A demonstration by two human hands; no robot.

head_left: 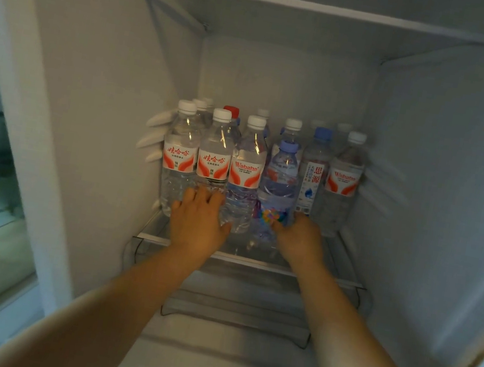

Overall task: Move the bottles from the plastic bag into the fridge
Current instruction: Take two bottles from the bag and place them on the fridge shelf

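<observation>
White fridge [96,96] walls frame a glass shelf [329,262] at centre frame, crowded with upright water bottles [246,165]. Left hand [198,219] wraps the base of a red-labelled bottle [214,160]. Right hand [300,240] curls against a blue-capped bottle [312,169]; its grip is unclear.

Six front-row bottles [244,171], more behind, uncountable; two hands [198,222]

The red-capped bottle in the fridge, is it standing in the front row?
No. The red-capped bottle stands behind the front-row white-capped bottle, with only its cap showing.
</observation>
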